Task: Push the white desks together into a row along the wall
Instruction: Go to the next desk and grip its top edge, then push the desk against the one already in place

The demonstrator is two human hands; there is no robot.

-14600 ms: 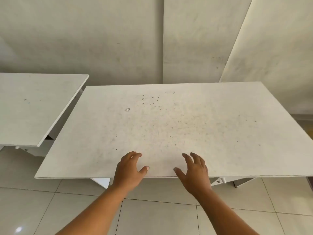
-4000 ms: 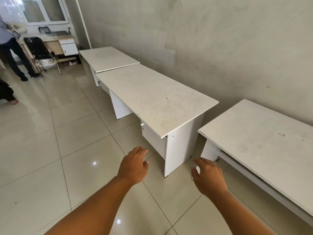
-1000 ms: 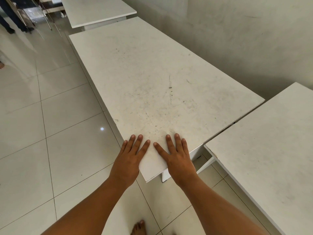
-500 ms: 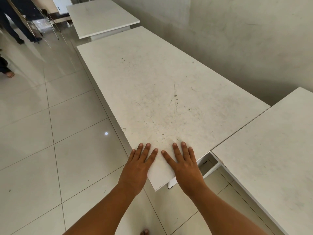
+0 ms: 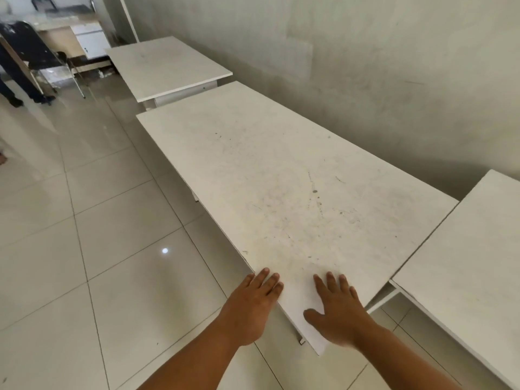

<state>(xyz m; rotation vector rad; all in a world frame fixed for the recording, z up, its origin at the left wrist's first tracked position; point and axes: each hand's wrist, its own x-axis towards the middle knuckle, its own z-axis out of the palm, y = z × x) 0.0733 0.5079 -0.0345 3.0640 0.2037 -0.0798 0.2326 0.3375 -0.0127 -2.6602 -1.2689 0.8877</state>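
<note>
Three white desks stand along the grey wall. The middle desk (image 5: 281,170) has a dusty, scuffed top and stretches away from me. My right hand (image 5: 336,311) lies flat on its near corner, fingers spread. My left hand (image 5: 253,302) presses against its front edge beside that corner, fingertips on the top. The near desk (image 5: 472,266) is at the right, its top level with the middle desk's end, a thin seam between them. The far desk (image 5: 166,66) sits beyond the middle desk's other end, with a small gap and offset from it.
Glossy pale floor tiles (image 5: 84,235) spread to the left. The wall (image 5: 365,66) runs close behind the desks. At the far left stand a dark chair (image 5: 31,49), a wooden desk with a white drawer unit (image 5: 92,43) and a person's legs (image 5: 11,80).
My view has lifted and pulled back. My hands have moved apart: the left has slid off the top onto the front edge. The middle desk's far end now appears closer to the far desk.
</note>
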